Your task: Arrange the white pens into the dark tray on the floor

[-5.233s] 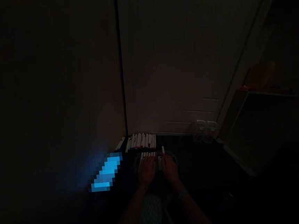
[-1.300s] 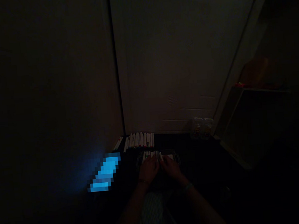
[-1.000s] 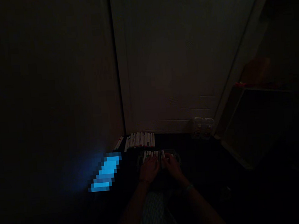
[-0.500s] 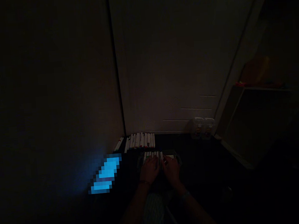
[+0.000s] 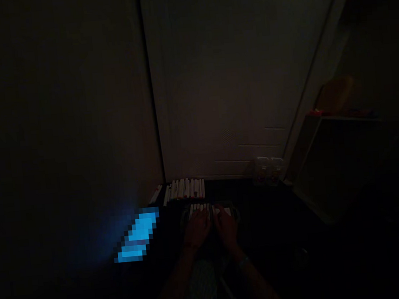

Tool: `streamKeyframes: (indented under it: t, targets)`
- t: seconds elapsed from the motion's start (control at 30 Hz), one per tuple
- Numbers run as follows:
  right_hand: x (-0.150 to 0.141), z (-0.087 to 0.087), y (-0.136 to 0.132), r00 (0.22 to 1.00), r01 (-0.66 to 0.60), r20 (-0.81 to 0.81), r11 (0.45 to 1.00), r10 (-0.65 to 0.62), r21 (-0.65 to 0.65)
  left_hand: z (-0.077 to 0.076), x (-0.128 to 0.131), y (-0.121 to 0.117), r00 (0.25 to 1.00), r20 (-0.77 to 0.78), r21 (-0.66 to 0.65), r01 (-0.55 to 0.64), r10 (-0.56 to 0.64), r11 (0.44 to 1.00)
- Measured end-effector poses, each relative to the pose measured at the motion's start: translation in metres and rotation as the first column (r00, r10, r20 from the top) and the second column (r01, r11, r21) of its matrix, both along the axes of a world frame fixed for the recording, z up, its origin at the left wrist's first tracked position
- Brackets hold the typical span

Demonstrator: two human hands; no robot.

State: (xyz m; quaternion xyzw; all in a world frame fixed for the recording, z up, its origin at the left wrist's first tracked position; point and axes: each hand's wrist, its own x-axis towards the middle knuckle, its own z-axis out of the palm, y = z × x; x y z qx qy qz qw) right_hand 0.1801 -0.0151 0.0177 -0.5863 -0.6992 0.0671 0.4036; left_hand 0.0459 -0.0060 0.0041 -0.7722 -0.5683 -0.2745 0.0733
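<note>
The scene is very dark. A clear, low case [image 5: 236,215] lies on the black table in front of me, with white markers [image 5: 195,209] lined up in its left half. Over these rests my left hand [image 5: 196,229], its fingers spread and lying on the markers. My right hand [image 5: 226,226] is at the case's right half, fingers bent round a white marker [image 5: 214,209] near the middle divider. More white shows beyond its fingers. Its fingertips are partly lost in the dark.
Behind the case, a row of white markers [image 5: 187,188] with coloured ends lies against the wall. A few more markers [image 5: 155,194] lie at the left corner. A bright blue, pixelated screen [image 5: 137,236] is on the left. Two clear containers [image 5: 267,171] stand back right, beside a shelf unit [image 5: 305,159].
The marker at my right hand stood upright earlier and now lies low in the case's right half. My right hand has moved slightly forward over it. My left hand stays on the markers.
</note>
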Motion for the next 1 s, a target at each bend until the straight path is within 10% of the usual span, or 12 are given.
streamKeyframes:
  t: [0.43,1.0]
  targets:
    - [-0.0035,0.0040,-0.0014,0.965,0.047,0.260,0.999,-0.047,0.007,-0.0023,-0.0002,0.0010,1.000,-0.002,0.031,0.006,-0.006,1.000]
    - [-0.0037,0.0009,-0.0012,0.980,0.052,0.191,0.998,-0.060,0.048,-0.0044,-0.0013,0.0018,1.000,-0.011,0.029,0.009,-0.009,1.000]
